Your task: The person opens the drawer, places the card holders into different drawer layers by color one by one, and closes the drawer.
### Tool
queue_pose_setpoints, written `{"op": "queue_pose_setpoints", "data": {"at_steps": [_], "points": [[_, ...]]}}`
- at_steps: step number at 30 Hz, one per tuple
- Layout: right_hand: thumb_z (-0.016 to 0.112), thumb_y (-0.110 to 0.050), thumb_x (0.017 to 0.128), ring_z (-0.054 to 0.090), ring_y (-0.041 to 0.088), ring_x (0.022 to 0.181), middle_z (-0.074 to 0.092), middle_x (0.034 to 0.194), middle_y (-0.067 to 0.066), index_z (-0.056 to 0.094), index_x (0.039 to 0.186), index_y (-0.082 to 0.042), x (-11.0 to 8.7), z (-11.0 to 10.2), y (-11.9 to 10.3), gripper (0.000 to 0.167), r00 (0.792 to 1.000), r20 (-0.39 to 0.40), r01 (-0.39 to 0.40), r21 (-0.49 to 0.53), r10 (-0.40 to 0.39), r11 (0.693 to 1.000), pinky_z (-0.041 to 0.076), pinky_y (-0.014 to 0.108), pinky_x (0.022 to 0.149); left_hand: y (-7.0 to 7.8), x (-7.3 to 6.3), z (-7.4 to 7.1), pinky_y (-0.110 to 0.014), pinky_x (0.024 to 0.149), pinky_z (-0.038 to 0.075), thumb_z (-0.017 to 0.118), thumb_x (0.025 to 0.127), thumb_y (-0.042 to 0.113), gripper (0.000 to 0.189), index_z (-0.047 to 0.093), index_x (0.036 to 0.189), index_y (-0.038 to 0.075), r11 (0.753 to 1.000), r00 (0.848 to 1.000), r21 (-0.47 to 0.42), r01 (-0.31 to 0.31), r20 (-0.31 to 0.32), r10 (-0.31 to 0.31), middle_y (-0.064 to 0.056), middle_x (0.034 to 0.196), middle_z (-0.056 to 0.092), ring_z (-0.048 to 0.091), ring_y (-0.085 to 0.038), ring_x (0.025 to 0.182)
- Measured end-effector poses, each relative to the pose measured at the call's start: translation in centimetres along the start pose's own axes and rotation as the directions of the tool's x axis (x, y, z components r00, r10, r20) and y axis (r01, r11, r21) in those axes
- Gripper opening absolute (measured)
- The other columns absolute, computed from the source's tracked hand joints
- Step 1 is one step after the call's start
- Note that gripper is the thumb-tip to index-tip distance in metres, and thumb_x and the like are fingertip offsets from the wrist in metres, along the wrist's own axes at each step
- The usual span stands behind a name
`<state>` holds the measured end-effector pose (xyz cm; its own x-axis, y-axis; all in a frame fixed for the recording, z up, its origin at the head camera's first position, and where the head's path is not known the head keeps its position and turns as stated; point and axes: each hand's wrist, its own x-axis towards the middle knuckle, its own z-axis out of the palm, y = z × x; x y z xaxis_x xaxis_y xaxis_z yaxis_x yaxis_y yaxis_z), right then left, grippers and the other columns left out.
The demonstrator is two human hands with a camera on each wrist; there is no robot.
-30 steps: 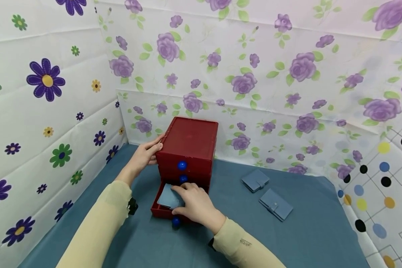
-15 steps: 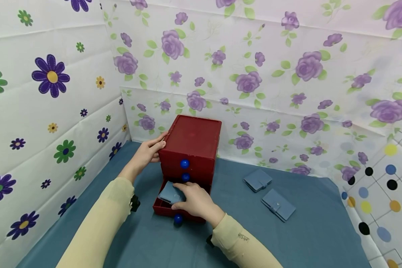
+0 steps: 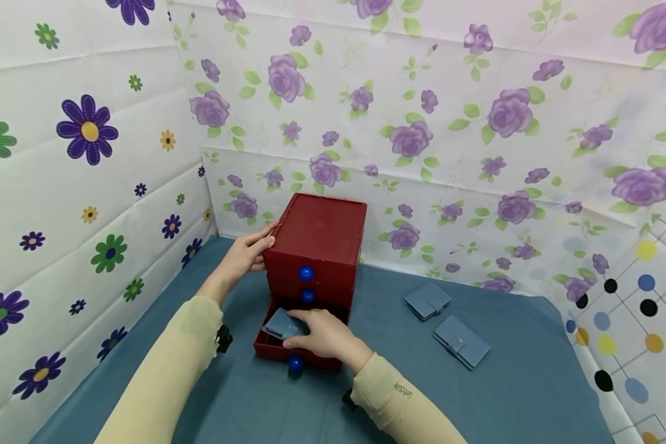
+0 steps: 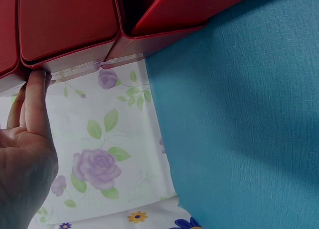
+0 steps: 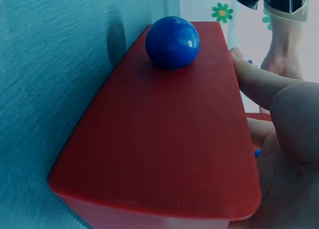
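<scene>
A red drawer cabinet (image 3: 322, 228) with blue ball knobs stands on the cloth, its bottom drawer (image 3: 272, 351) pulled out. Inside that drawer a small blue wallet (image 3: 280, 324) shows, slightly tilted. My right hand (image 3: 327, 333) reaches over the drawer and holds the wallet between thumb and fingers; part of the wallet is hidden under it. The right wrist view has the drawer's front (image 5: 159, 129) and its blue knob (image 5: 172, 42), with the wallet out of sight. My left hand (image 3: 244, 256) rests against the cabinet's left side, fingers extended.
Two more blue wallets with strap closures, a farther one (image 3: 426, 301) and a nearer one (image 3: 460, 342), lie to the right on the blue-green cloth (image 3: 522, 394). Flower-patterned sheets (image 3: 433, 123) hang behind and at the left; a dotted sheet is at the right.
The wallet in the drawer has tipped and now sits lower and flatter, my right hand staying on it. My left hand keeps its place on the cabinet. The head view has shifted slightly.
</scene>
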<state>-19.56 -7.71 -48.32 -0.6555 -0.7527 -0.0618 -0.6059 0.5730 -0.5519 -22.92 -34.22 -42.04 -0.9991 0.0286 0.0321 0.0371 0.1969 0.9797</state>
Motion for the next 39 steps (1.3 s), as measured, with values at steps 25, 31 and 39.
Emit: {"op": "queue_pose_setpoints", "data": {"at_steps": [25, 31, 39], "points": [[0.072, -0.050, 0.102, 0.064, 0.015, 0.127, 0.067, 0.144, 0.000, 0.064, 0.152, -0.015, 0.02, 0.58, 0.42, 0.061, 0.999, 0.019, 0.025, 0.081, -0.027, 0.996, 0.053, 0.039, 0.106, -0.23, -0.08, 0.20, -0.037, 0.089, 0.062, 0.058, 0.109, 0.053, 0.062, 0.040, 0.166, 0.038, 1.000, 1.000, -0.013, 0.013, -0.006, -0.013, -0.016, 0.166, 0.044, 0.068, -0.041, 0.125], [0.070, -0.048, 0.104, 0.067, 0.015, 0.124, 0.070, 0.141, 0.003, 0.066, 0.149, -0.013, -0.14, 0.59, 0.46, 0.057, 0.999, 0.004, 0.049, 0.102, -0.050, 0.994, 0.055, 0.037, 0.104, -0.10, -0.12, 0.21, -0.042, 0.092, 0.061, 0.058, 0.109, 0.053, 0.061, 0.040, 0.166, 0.039, 1.000, 1.000, -0.003, 0.000, -0.011, 0.000, -0.014, 0.166, 0.043, 0.067, -0.042, 0.126], [0.069, -0.046, 0.105, 0.067, 0.018, 0.121, 0.070, 0.140, 0.006, 0.066, 0.148, -0.013, -0.25, 0.72, 0.52, 0.055, 0.999, 0.004, 0.044, 0.106, -0.045, 0.993, 0.056, 0.039, 0.102, 0.09, -0.21, 0.17, -0.047, 0.096, 0.059, 0.057, 0.109, 0.053, 0.061, 0.040, 0.166, 0.040, 1.000, 1.000, 0.009, -0.006, -0.014, 0.006, -0.015, 0.166, 0.043, 0.066, -0.043, 0.127]]}}
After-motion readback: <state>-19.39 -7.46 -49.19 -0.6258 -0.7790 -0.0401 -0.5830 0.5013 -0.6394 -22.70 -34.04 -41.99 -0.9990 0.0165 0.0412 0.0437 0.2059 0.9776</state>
